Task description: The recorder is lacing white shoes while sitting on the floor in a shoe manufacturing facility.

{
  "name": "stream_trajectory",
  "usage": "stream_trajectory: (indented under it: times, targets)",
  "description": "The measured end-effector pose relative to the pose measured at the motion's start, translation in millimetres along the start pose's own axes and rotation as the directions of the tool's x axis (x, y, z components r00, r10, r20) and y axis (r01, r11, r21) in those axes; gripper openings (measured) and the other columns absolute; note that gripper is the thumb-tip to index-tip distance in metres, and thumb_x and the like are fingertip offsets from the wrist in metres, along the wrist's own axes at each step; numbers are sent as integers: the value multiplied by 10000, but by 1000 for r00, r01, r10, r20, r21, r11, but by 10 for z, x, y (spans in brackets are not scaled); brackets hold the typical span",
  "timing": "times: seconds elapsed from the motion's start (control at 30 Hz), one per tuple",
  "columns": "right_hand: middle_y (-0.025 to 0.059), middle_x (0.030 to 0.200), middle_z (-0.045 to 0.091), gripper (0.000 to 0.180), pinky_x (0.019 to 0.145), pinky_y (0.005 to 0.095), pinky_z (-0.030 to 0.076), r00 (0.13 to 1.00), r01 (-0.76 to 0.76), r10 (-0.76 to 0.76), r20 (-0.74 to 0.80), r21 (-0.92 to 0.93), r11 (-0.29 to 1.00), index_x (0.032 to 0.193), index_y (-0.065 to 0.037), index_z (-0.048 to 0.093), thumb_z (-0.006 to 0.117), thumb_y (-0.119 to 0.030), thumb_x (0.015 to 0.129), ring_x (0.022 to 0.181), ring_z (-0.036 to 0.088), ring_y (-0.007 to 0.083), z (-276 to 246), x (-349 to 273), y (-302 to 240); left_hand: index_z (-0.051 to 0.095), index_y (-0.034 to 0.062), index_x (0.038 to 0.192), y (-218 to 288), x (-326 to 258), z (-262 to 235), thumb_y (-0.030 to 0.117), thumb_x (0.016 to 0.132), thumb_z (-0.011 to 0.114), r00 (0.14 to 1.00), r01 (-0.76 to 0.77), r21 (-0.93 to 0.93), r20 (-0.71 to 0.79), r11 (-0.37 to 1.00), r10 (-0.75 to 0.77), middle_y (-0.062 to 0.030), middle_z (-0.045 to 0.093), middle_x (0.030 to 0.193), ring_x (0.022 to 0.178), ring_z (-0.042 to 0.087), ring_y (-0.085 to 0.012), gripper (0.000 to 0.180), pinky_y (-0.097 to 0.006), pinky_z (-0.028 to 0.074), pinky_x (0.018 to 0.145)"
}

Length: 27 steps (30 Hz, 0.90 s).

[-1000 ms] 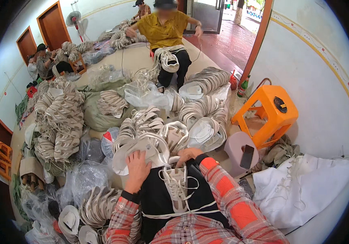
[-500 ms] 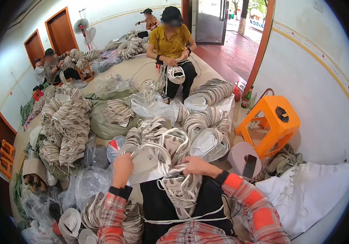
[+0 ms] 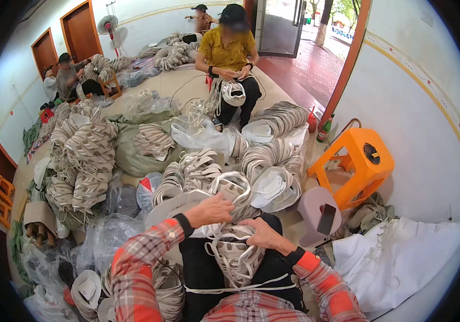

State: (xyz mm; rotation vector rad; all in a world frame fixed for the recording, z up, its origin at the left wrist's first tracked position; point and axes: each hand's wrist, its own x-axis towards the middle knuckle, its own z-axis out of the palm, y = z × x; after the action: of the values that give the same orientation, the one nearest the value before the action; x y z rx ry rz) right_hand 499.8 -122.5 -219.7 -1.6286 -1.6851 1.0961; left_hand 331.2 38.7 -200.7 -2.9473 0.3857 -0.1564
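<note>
In the head view, the upper point(image 3: 232, 260) lay on the black cloth point(image 3: 198, 257) over my lap, its narrow end toward me and a white cord point(image 3: 208, 291) crossing by that end; its laces ran in a loose crisscross, with a loop standing out on the left. My right hand point(image 3: 266, 236) pinched the upper's far edge on the right, between thumb and fingers; my left hand point(image 3: 211, 209) was held out just beyond, fingers reaching rightward and partly bent, in front of the stack point(image 3: 195, 174); whether it pinched a lace I could not tell. As I judged it, the right hand did best gripping close to the edge, so that the upper neither twisted nor slid; the laces wanted even, gentle tension, since the upper looked soft enough to pucker; the loose loop was best kept clear of my fingers, where it could snag.
</note>
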Motion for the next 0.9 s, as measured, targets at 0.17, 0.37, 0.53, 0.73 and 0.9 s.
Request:
stream_trajectory:
  times: [0.17, 0.37, 0.53, 0.73, 0.9]
  targets:
    - [197, 940, 613, 574, 713, 311, 477, 997, -41, 29, -73, -162, 986, 1123, 21, 562, 667, -108, 574, 828, 608, 230, -109, 70, -249, 620, 151, 641, 72, 389, 766, 176, 678, 607, 943, 185, 149, 251, 971, -218, -24, 558, 704, 780, 560, -185, 46, -347, 401, 608]
    - [122, 1153, 553, 526, 849, 314, 484, 966, -120, 238, 98, 990, 80, 1264, 46, 391, 634, -31, 804, 979, 584, 184, 84, -437, -29, 599, 3, 964, -449, 223, -26, 148, 640, 647, 892, 435, -500, 122, 749, -436, -163, 608, 969, 918, 574, -317, 359, -426, 460, 782]
    - [76, 1148, 561, 425, 903, 332, 452, 981, -102, 181, 69, 979, 178, 1244, -4, 440, 574, -13, 841, 1023, 563, 185, 571, -212, -414, 474, 26, 1234, -306, -927, -74, 118, 740, 583, 595, 745, -665, 623, 57, -508, -148, 562, 1144, 1071, 511, -230, 514, -311, 384, 928]
    - [84, 1095, 558, 346, 846, 297, 441, 901, 306, 145, -410, 835, 458, 1177, 25, 459, 550, -24, 847, 956, 547, 155, 1044, 846, -767, 381, -16, 1306, 89, -1062, -124, 84, 836, 481, 535, 668, -742, 428, 53, -728, -144, 484, 1281, 1170, 442, -223, 491, -317, 318, 999]
    - [93, 1144, 521, 334, 846, 299, 425, 800, 396, 73, -595, 615, 681, 1183, 34, 445, 522, -89, 882, 999, 509, 150, 1156, 847, -765, -17, -2, 1415, 437, -1104, -518, 278, 804, 641, 612, 525, -846, 454, -97, -648, -198, 290, 1405, 1261, 336, -276, 941, -319, 252, 1051]
